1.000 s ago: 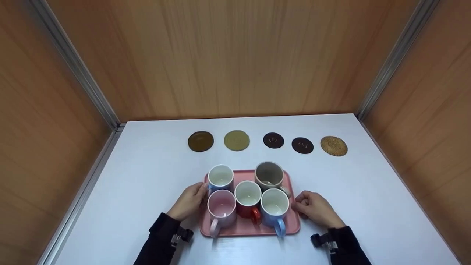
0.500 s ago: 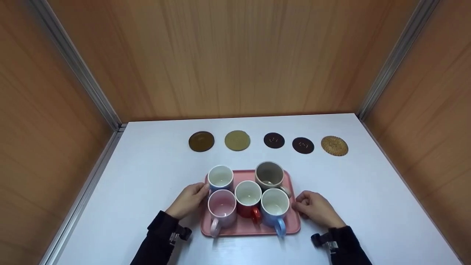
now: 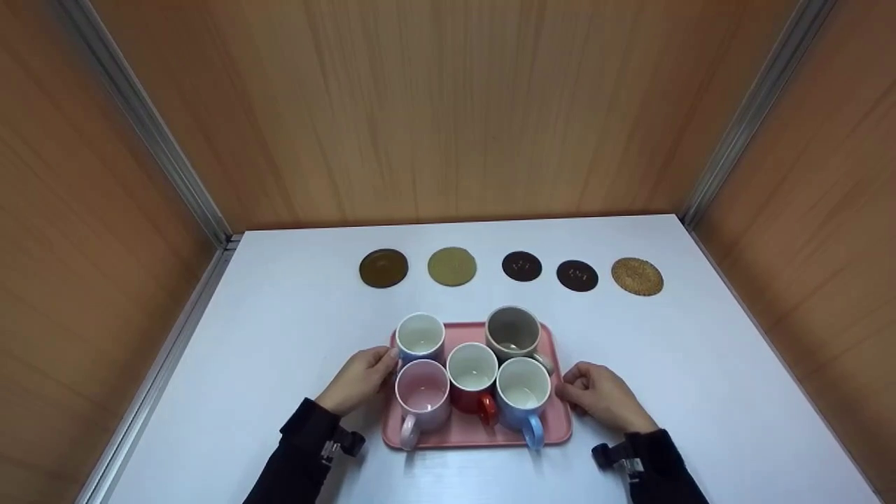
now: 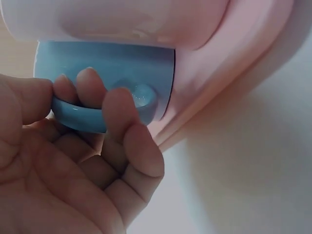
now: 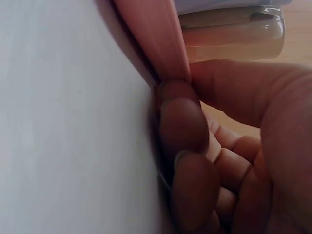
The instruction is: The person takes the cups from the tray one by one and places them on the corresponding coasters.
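A pink tray (image 3: 467, 439) lies on the white table with several mugs standing upright on it. At its back left is a blue mug (image 3: 420, 336) with a white inside; my left hand (image 3: 358, 381) has its fingers through that mug's handle (image 4: 80, 117) and grips it. In front of it stands a pale pink mug (image 3: 423, 395). The red mug (image 3: 472, 369) is in the middle, a grey mug (image 3: 512, 330) behind right, and a second blue mug (image 3: 523, 386) at front right. My right hand (image 3: 603, 397) pinches the tray's right rim (image 5: 158, 39).
Behind the tray several coasters form a row: a brown one (image 3: 383, 269), an olive one (image 3: 452, 267), two dark ones (image 3: 521, 267) and a woven straw one (image 3: 637, 276). Wood panels (image 3: 448, 112) enclose the table at the back and both sides.
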`<state>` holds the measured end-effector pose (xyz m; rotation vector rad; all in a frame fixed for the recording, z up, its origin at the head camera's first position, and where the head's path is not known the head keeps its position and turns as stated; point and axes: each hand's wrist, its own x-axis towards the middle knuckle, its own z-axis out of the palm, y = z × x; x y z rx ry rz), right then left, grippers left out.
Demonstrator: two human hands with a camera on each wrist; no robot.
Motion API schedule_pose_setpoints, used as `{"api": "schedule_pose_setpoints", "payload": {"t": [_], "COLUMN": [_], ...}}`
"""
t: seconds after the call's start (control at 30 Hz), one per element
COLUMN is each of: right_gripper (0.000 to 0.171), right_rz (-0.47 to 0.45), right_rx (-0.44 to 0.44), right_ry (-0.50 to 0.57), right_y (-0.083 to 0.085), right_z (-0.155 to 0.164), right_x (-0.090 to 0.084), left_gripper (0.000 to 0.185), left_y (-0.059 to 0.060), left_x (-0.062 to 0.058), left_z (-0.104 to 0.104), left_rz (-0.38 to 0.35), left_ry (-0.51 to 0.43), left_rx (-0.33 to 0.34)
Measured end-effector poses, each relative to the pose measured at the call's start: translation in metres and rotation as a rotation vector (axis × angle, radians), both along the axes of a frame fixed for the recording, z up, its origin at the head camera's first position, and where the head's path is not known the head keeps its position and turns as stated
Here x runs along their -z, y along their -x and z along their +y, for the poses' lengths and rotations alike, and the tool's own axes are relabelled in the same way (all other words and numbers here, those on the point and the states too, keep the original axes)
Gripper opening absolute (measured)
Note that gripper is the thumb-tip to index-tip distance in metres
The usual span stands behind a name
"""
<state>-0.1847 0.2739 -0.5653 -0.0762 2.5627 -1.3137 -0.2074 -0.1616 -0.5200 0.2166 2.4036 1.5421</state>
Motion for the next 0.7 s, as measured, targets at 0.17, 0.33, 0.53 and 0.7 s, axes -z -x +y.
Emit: {"api": "schedule_pose_setpoints", "payload": {"t": [0.17, 0.33, 0.53, 0.7], "right_gripper": [0.027, 0.028, 0.028, 0.027], "right_rz": [-0.009, -0.018, -0.047, -0.045], "right_rx": [0.002, -0.002, 0.017, 0.02], "right_ry": [0.002, 0.009, -0.005, -0.006], "right_y": [0.0, 0.0, 0.0, 0.001], "right_z": [0.0, 0.0, 0.0, 0.0], "right_x": [0.0, 0.0, 0.0, 0.0], "left_gripper": [0.039, 0.041, 0.044, 0.047], "left_y": [-0.002, -0.004, -0.003, -0.002], "left_x": [-0.002, -0.002, -0.003, -0.007], "left_z": [0.002, 0.004, 0.008, 0.011], "left_rz": [-0.044, -0.101, -0.114, -0.119], "left_ry": [-0.048, -0.1, -0.118, -0.099], "left_rx": [0.021, 0.014, -0.048, -0.098]}}
